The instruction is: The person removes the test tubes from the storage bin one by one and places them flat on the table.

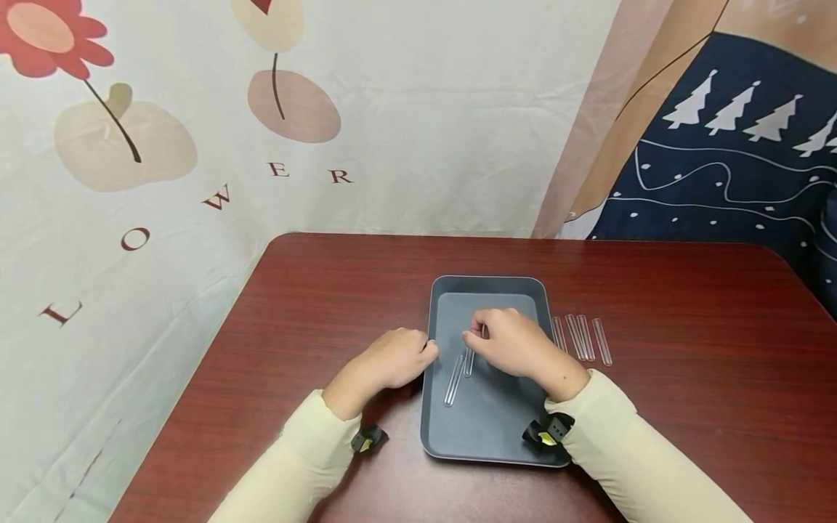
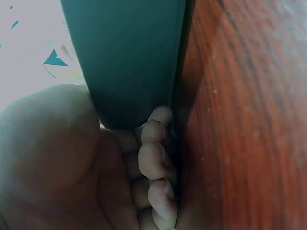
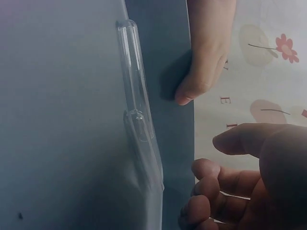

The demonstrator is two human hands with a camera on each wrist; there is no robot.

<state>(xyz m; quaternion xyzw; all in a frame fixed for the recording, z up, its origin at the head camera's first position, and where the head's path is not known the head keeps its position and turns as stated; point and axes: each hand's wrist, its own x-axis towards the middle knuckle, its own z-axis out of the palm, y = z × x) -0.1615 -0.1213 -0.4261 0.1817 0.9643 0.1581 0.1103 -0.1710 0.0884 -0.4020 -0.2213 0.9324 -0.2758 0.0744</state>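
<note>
Steadying a dark grey rectangular plastic tray (image 1: pixel 489 287) on a reddish-brown wooden table (image 1: pixel 686 305) with the left hand (image 1: pixel 392 357), fingers curled against the tray's left rim (the left wrist view shows the fingertips (image 2: pixel 154 160) tucked between rim and tabletop). Hovering over the tray's middle with the right hand (image 1: pixel 513 341), fingers loosely bent around nothing, fingertips just beside the far end of a clear glass test tube (image 1: pixel 468 361) lying on the tray floor. Lying just left of it and a little nearer, a second clear glass test tube (image 1: pixel 453 379), the two overlapping end to end in the right wrist view. Waiting on the table just right of the tray, a row of four more clear glass tubes (image 1: pixel 582 338), side by side and parallel.

Best, judging from this, to keep the left hand pressing the rim so the tray stays put. Best also to release each tube low and flat rather than dropping it (round glass rolls easily on a smooth floor). Worth laying tubes parallel and apart, not end on end. Worth lifting the right hand straight up before crossing to the row at the right, avoiding a knock to the two already laid.
</note>
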